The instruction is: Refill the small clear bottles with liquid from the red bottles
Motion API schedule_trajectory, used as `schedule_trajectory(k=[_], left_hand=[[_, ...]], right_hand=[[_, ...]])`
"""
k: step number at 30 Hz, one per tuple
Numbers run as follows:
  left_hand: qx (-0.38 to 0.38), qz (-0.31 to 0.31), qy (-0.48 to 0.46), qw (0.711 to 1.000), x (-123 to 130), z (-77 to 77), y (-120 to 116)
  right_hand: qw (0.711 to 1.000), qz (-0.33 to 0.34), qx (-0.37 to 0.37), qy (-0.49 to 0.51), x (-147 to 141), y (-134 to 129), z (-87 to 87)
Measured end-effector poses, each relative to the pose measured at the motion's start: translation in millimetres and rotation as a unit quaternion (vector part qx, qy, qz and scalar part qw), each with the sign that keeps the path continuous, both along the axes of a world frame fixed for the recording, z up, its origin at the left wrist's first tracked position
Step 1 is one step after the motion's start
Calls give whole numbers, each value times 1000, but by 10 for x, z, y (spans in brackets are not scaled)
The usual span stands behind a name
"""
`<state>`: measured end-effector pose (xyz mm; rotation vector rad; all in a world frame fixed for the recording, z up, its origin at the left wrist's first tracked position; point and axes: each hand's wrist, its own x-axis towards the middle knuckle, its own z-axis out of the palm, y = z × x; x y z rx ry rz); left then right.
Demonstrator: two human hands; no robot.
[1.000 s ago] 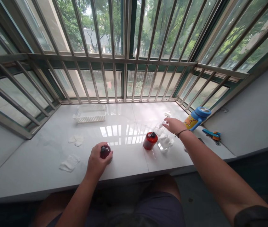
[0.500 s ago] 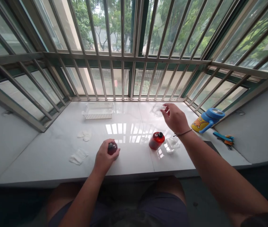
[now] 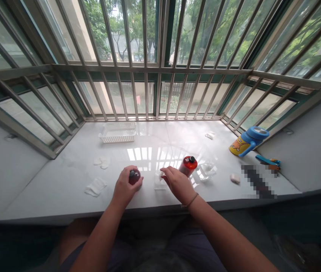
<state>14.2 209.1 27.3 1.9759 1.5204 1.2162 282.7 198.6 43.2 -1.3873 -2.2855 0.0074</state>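
My left hand (image 3: 126,187) is closed round a small dark red bottle (image 3: 136,178) with a black cap, upright at the front of the white counter. Just to its right, the fingertips of my right hand (image 3: 178,184) pinch the top of a clear plastic piece (image 3: 159,184), perhaps a bag or packet. Whether that piece rests on the surface, I cannot tell. Right behind this hand stands a red bottle (image 3: 189,164) with a black cap, partly covered by the hand. Beside the bottle lies a crumpled clear plastic package (image 3: 206,171).
A white mesh basket (image 3: 117,139) sits at the back left. Two white crumpled cloths (image 3: 95,187) lie on the left. At the right are a blue-and-yellow mug (image 3: 243,145), a blue tool (image 3: 268,161), a pale lump (image 3: 235,178) and a white scrap (image 3: 209,135). Barred windows enclose the counter.
My right hand has come back from the far right of the counter toward the left hand, bringing the clear plastic piece. My left hand stays on its bottle.
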Motion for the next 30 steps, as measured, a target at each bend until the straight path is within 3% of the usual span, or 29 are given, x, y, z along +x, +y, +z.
schedule_trajectory(k=[5, 7, 9, 12, 17, 23, 30], left_hand=[[8, 13, 2, 1000, 20, -8, 10], [12, 13, 4, 1000, 20, -11, 15], [15, 13, 7, 1000, 17, -13, 17], [20, 13, 10, 1000, 15, -20, 22], [26, 23, 4, 999, 16, -48, 30], [4, 21, 6, 1000, 12, -49, 10], [20, 19, 9, 1000, 13, -32, 15]], right_hand=[[997, -35, 45, 59, 157, -246, -102], [984, -109, 104, 91, 326, -392, -204], [961, -224, 138, 87, 532, -530, -355], [941, -325, 89, 19, 830, -645, -606], [958, -283, -28, -35, 1100, -576, -839], [963, -261, -55, -30, 1131, -422, -918], [965, -252, -73, -28, 1178, -95, -800]])
